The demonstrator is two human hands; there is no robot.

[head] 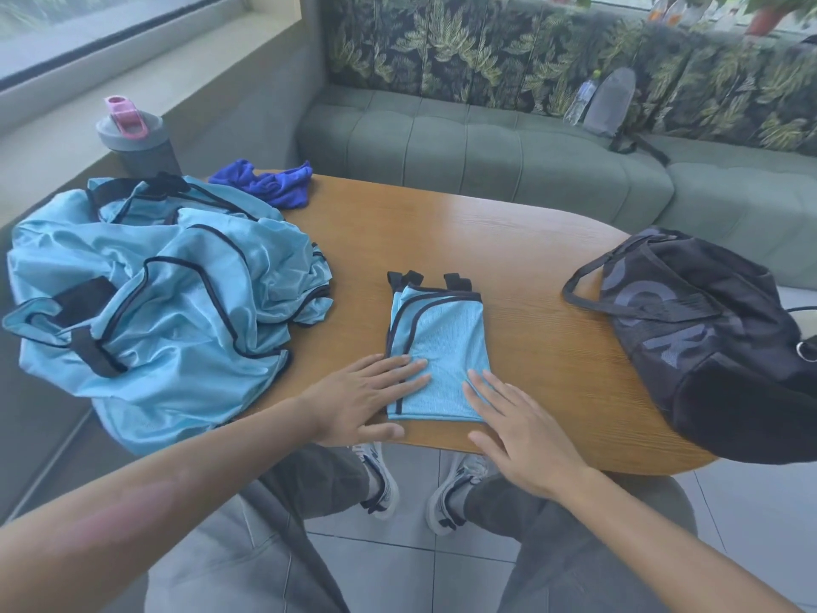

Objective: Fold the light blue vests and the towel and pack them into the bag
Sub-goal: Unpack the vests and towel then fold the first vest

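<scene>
Head view here, looking down at my wooden surface [508, 258] with 1 folded vest [435, 347] sitting right in front of me, black straps pointing away. My left hand [371, 398] is lying flat with straight fingers on its near left corner, nothing gripped, thumb out along the surface edge. My right hand [521, 429] is flat too, fingertips touching the vest's near right corner, palm mostly on the wood, so both are relaxed and just pressing. Off to my left is the messy pile of light blue vests [154, 303] with black trim, hanging a bit over the surface edge. Behind that pile is the crumpled blue towel [269, 183], and a grey shaker bottle [137, 139] with a pink lid stands beside it. The black bag [707, 342] is on the right end of the surface, well apart from the folded vest, and I can't tell if it's zipped.
</scene>
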